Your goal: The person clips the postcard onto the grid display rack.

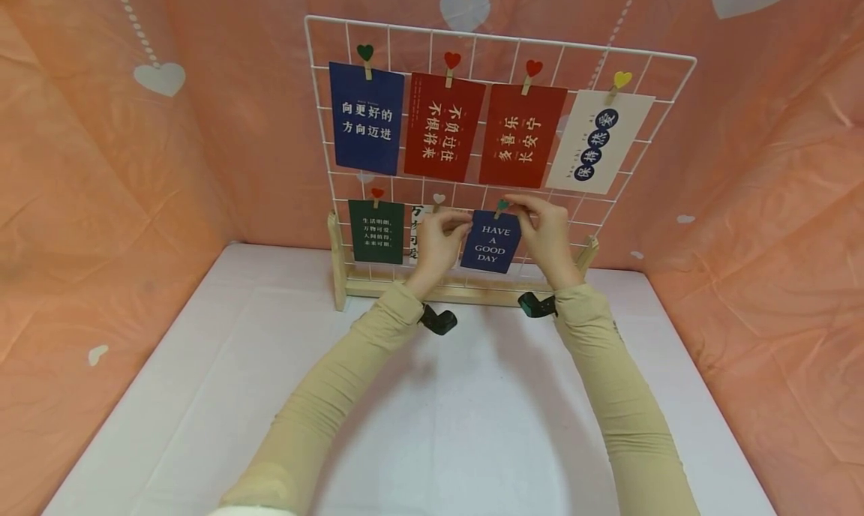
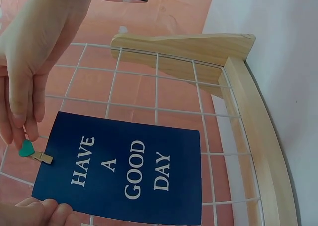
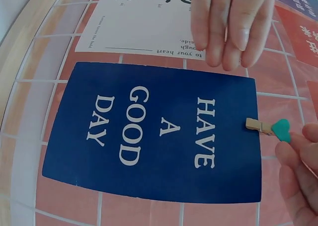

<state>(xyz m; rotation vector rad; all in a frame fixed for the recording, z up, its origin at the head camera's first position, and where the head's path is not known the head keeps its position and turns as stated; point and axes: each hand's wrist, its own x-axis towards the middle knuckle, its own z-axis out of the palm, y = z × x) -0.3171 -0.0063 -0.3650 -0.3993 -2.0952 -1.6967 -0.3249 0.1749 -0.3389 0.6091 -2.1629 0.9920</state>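
Observation:
A blue card (image 1: 490,242) printed "HAVE A GOOD DAY" hangs on the lower part of a white wire grid (image 2: 156,94). At its top edge sits a small wooden clothespin (image 3: 258,125) with a teal heart. My right hand (image 1: 545,231) is at this pin, fingertips right beside the heart (image 2: 26,148). At the card's upper left side is my left hand (image 1: 439,247), its fingers (image 3: 233,32) extended and the tips close to the card's edge. Behind the left hand, a white card (image 3: 144,25) with black characters is partly hidden.
Blue (image 1: 367,118), red and white cards hang from heart clothespins along the grid's upper row. A dark green card (image 1: 378,232) hangs at lower left. The grid stands in a wooden base (image 1: 459,295) on a white table (image 1: 432,426), before pink cloth with hearts.

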